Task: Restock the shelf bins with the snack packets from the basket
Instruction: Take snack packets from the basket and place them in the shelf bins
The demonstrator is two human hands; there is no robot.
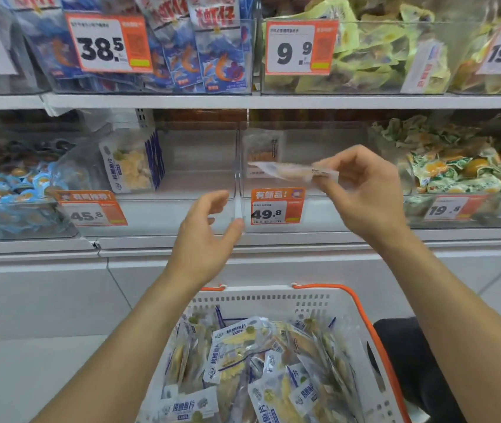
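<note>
Shop shelf: right hand [365,190] pinched packet [292,172] flat over bin [304,195] front edge; left hand [206,236] hung loose, empty. Best stood upright at back.

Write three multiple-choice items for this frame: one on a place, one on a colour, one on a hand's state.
1. Where is the snack packet that the right hand holds?
A. In front of the clear bin with the 49.8 tag
B. Inside the basket
C. On the top shelf

2. What colour are the basket handles?
A. Blue
B. Orange
C. Green

3. What is the left hand doing?
A. Gripping a packet
B. Pressing the 45.8 tag
C. Holding nothing, fingers loosely curled

Answers:
1. A: the packet lies flat in the fingers just above the 49.8 tag, in front of that bin.
2. B: orange handles run along the white basket rim.
3. C: the palm is empty, near the divider between the two clear bins.
</note>
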